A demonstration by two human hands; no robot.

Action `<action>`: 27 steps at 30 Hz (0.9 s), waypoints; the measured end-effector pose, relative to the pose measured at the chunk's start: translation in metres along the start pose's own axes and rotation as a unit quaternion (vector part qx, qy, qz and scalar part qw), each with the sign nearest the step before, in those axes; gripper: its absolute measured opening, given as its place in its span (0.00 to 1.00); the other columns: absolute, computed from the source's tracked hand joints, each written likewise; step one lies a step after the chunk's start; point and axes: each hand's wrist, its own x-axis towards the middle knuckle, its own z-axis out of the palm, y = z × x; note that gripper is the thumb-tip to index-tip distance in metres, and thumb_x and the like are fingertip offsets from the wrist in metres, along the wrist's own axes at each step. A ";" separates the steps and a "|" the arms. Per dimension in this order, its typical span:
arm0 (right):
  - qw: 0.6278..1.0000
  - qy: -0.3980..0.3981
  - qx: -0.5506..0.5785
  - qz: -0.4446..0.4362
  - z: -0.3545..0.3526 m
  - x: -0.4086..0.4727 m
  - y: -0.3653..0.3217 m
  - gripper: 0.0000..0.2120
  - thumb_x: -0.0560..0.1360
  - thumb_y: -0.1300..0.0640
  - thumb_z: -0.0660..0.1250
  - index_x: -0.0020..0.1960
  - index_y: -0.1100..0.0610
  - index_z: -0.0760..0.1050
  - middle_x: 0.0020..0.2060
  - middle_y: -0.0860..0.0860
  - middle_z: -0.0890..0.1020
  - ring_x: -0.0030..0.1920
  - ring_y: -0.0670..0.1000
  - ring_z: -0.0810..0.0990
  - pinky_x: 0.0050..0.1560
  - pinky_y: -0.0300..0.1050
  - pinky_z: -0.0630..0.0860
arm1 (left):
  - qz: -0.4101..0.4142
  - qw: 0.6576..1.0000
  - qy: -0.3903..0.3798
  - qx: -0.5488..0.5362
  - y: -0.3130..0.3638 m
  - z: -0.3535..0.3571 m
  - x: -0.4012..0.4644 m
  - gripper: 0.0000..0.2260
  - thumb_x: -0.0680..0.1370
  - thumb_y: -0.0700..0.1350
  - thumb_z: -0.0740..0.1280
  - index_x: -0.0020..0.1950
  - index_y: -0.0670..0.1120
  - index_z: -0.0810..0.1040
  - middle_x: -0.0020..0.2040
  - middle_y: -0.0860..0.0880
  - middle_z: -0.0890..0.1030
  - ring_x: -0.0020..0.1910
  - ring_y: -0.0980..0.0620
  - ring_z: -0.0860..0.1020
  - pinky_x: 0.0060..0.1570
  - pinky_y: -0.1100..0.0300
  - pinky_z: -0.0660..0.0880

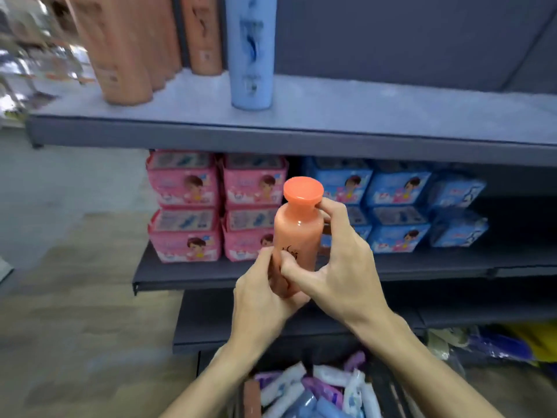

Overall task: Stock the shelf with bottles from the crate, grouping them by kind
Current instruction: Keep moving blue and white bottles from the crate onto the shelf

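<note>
In the head view, an orange bottle is held upright at the centre of the frame, in front of the shelf. Its lower part is gripped by the left hand, and its neck is pinched by the right hand. More orange bottles and a blue bottle are seen standing on the shelf at upper left. The crate is at the bottom.
</note>
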 end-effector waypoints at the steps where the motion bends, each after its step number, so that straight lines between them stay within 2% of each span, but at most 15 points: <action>1: 1.000 0.005 0.011 -0.024 -0.006 0.014 -0.018 0.34 0.66 0.47 0.75 0.67 0.47 0.65 0.56 0.42 0.79 0.53 0.47 0.80 0.49 0.51 0.79 | 0.027 0.999 0.016 0.010 0.017 -0.013 0.008 0.22 0.62 0.45 0.81 0.43 0.56 0.69 0.36 0.56 0.81 0.32 0.58 0.75 0.35 0.57 0.77; 4: 0.995 0.014 0.040 -0.086 -0.023 0.053 -0.070 0.32 0.66 0.48 0.75 0.66 0.47 0.65 0.52 0.45 0.81 0.50 0.50 0.81 0.47 0.53 0.80 | 0.090 0.995 0.044 0.024 0.067 -0.054 0.028 0.20 0.63 0.47 0.80 0.45 0.56 0.71 0.39 0.56 0.82 0.36 0.58 0.79 0.38 0.57 0.78; 6: 0.992 0.018 0.053 -0.116 -0.032 0.076 -0.100 0.31 0.67 0.50 0.75 0.65 0.48 0.66 0.49 0.46 0.82 0.48 0.50 0.81 0.45 0.52 0.80 | 0.124 0.989 0.064 0.047 0.094 -0.081 0.040 0.19 0.64 0.52 0.80 0.47 0.56 0.74 0.40 0.57 0.82 0.39 0.59 0.81 0.39 0.61 0.77; 9: 0.985 0.020 0.080 -0.149 -0.040 0.106 -0.137 0.29 0.67 0.53 0.76 0.63 0.50 0.67 0.45 0.46 0.82 0.45 0.49 0.81 0.43 0.50 0.80 | 0.156 0.976 0.107 0.105 0.125 -0.115 0.058 0.21 0.63 0.62 0.78 0.50 0.58 0.75 0.42 0.58 0.83 0.42 0.60 0.81 0.41 0.57 0.78; 11: 0.982 0.019 0.086 -0.165 -0.041 0.124 -0.157 0.28 0.67 0.54 0.76 0.62 0.50 0.67 0.44 0.46 0.82 0.45 0.48 0.81 0.43 0.49 0.80 | 0.156 0.967 0.144 0.139 0.141 -0.132 0.071 0.21 0.62 0.64 0.78 0.49 0.59 0.75 0.40 0.60 0.82 0.43 0.61 0.80 0.42 0.57 0.78; 14: 0.981 0.003 0.075 -0.178 -0.040 0.152 -0.177 0.27 0.68 0.55 0.75 0.62 0.50 0.66 0.44 0.48 0.83 0.43 0.49 0.82 0.43 0.47 0.79 | 0.142 0.960 0.183 0.160 0.156 -0.148 0.094 0.23 0.62 0.64 0.77 0.50 0.57 0.76 0.42 0.58 0.83 0.45 0.55 0.81 0.44 0.53 0.78; 18: 0.986 -0.048 0.043 -0.151 -0.037 0.188 -0.189 0.26 0.70 0.55 0.73 0.62 0.51 0.65 0.47 0.49 0.82 0.44 0.44 0.81 0.40 0.34 0.77 | 0.118 0.954 0.197 0.193 0.163 -0.158 0.126 0.22 0.63 0.60 0.78 0.50 0.54 0.75 0.44 0.56 0.83 0.48 0.49 0.81 0.47 0.52 0.77; 20: 0.988 -0.056 0.009 -0.142 -0.032 0.204 -0.188 0.24 0.70 0.54 0.73 0.61 0.52 0.66 0.48 0.49 0.82 0.45 0.45 0.81 0.44 0.37 0.79 | 0.104 0.951 0.198 0.214 0.164 -0.160 0.138 0.22 0.64 0.59 0.78 0.51 0.52 0.76 0.46 0.54 0.83 0.50 0.48 0.81 0.47 0.53 0.75; 23: 0.988 -0.035 -0.044 -0.145 -0.021 0.218 -0.182 0.23 0.68 0.51 0.74 0.58 0.54 0.68 0.48 0.49 0.81 0.48 0.49 0.81 0.49 0.49 0.80 | 0.083 0.951 0.194 0.224 0.158 -0.161 0.151 0.22 0.65 0.59 0.77 0.51 0.50 0.75 0.47 0.53 0.83 0.51 0.47 0.80 0.46 0.54 0.73; 27: 0.981 -0.009 -0.130 -0.144 -0.010 0.227 -0.180 0.21 0.70 0.51 0.74 0.57 0.57 0.70 0.47 0.52 0.80 0.48 0.54 0.79 0.47 0.51 0.78 | 0.055 0.954 0.195 0.222 0.150 -0.160 0.165 0.24 0.65 0.60 0.77 0.51 0.48 0.73 0.48 0.51 0.82 0.51 0.46 0.80 0.42 0.55 0.70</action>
